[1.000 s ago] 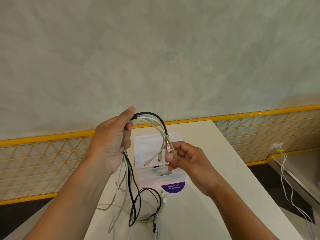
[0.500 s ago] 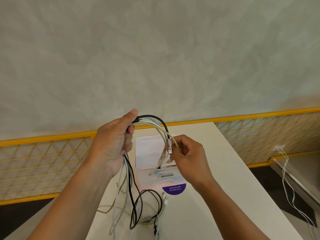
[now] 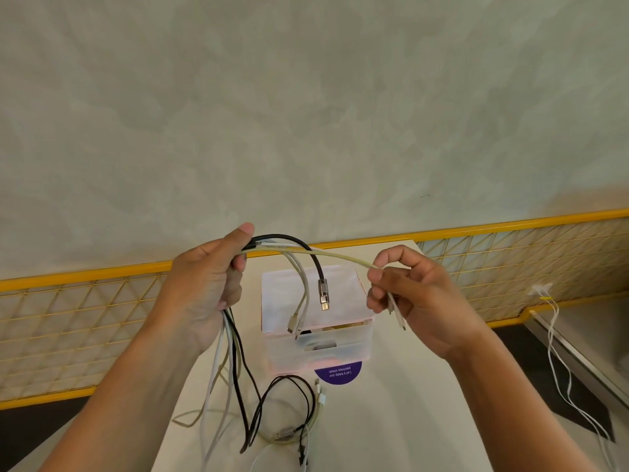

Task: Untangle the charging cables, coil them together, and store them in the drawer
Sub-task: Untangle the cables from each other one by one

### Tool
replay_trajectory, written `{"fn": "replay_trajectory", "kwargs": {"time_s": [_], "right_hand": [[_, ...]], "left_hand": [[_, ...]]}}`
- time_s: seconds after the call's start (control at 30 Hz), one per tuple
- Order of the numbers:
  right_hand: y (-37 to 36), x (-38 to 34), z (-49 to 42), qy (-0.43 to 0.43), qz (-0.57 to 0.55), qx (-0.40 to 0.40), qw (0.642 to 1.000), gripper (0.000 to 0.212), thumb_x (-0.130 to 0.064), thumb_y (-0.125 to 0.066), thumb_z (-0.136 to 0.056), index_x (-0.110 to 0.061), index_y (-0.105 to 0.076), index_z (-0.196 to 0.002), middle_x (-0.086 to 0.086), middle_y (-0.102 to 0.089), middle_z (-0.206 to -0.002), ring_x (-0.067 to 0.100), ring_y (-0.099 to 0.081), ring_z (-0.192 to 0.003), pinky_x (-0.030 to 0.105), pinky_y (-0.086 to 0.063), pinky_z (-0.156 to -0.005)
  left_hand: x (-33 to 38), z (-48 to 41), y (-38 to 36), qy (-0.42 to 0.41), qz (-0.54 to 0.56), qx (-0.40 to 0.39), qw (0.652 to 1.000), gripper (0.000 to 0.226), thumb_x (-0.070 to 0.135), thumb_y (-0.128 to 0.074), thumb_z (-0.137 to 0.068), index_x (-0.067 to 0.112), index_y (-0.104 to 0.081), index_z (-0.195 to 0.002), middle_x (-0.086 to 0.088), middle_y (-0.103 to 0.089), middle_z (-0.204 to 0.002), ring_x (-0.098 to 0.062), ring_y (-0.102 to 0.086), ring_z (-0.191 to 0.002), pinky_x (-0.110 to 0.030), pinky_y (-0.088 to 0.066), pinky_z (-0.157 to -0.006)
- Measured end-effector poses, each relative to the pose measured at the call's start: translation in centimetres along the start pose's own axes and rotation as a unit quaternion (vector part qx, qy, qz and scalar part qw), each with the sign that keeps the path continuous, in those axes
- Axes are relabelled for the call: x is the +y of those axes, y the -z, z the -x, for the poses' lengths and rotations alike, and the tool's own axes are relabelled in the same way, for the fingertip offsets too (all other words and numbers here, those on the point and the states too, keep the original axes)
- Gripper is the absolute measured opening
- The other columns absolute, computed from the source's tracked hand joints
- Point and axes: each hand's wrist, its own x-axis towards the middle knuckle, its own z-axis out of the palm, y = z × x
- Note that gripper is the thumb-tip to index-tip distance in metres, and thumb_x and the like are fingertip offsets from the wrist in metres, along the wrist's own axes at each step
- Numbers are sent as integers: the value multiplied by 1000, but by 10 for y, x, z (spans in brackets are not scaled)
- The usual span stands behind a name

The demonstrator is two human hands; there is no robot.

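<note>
our right hand (image 3: 418, 301) has swung out to the right, away from the dangling ends, drawing one cream cable (image 3: 333, 254) taut out of the bundle (image 3: 261, 246), so we judge a single strand is coming free while coiling and storing remain ahead. the table (image 3: 425, 403) and its drawer box (image 3: 340, 349) lie below and beyond our fingers. the bundle is clenched in our left hand (image 3: 204, 287), tails falling beneath the fist, the black cable (image 3: 316, 267) arches between both hands, and the cream cable's tip is pinched by our right thumb and forefinger, its plug (image 3: 398, 316) just under them.
</note>
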Motion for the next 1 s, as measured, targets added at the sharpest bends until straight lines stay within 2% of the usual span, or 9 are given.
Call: {"fn": "replay_trajectory", "kwargs": {"time_s": [0.1,0.2,0.27,0.37,0.43,0.6,0.73,0.87,1.0], "right_hand": [[8,-2,1,-24,0,-42,999,11,-10,-80,-77,-15,-70,-77,15,-63,-67,28,-58,-60,29,-48,-55],[16,-1,2,-56,-47,-83,994,9,-8,-65,-83,-10,-68,-75,15,-63,-72,23,-55,-52,27,-47,-52],[21,0,3,-73,-67,-109,989,11,-9,-61,-85,-9,-68,-76,16,-64,-76,23,-55,-53,26,-48,-54],[25,1,3,-79,-55,-149,984,1,-8,-70,-83,-7,-70,-81,19,-68,-83,25,-60,-61,28,-50,-61],[27,1,3,-81,-34,-150,985,5,-3,-68,-83,-7,-71,-83,19,-70,-84,24,-61,-63,29,-50,-63],[27,0,2,-102,58,-111,987,14,3,-69,-87,-9,-71,-95,19,-71,-83,25,-61,-62,30,-50,-64],[20,4,0,-106,151,-31,982,19,2,-66,-90,-11,-79,-84,13,-72,-79,19,-56,-61,30,-47,-63],[13,6,-1,-66,186,51,979,26,-2,-61,-94,-15,-82,-85,13,-74,-85,13,-48,-57,28,-44,-62],[7,9,-4,-46,230,105,966,19,-8,-63,-94,-13,-81,-90,-15,-69,-62,-2,-53,-50,14,-42,-54]], "left_hand": [[-1,0,0,6,2,-5,1000,40,49,-78,-59,17,-54,-64,-5,-27,-64,-11,-14,-40,-22,-12,-40],[-1,0,0,10,10,1,1000,38,47,-77,-61,17,-55,-68,-2,-32,-61,-10,-16,-38,-22,-12,-39],[-1,0,1,12,18,8,1000,35,45,-77,-64,18,-55,-68,-1,-33,-61,-9,-16,-38,-22,-12,-39],[0,0,2,13,27,17,999,33,42,-77,-70,19,-53,-66,-1,-33,-62,-9,-16,-38,-23,-11,-40],[1,-1,4,11,30,21,999,32,41,-76,-73,19,-53,-67,-2,-31,-63,-10,-16,-39,-24,-10,-42],[0,-2,6,2,28,27,999,37,37,-74,-82,20,-52,-58,-4,-26,-64,-10,-15,-39,-24,-11,-41],[0,-1,5,-7,23,23,999,36,38,-74,-81,19,-53,-59,-3,-28,-62,-10,-16,-38,-22,-12,-41],[-1,1,3,-7,14,21,1000,38,39,-75,-79,19,-53,-55,-4,-29,-60,-10,-16,-38,-20,-14,-40],[-1,4,-2,-21,-5,20,1000,40,44,-75,-70,15,-51,-57,-2,-28,-54,-11,-16,-37,-21,-14,-40]]}}
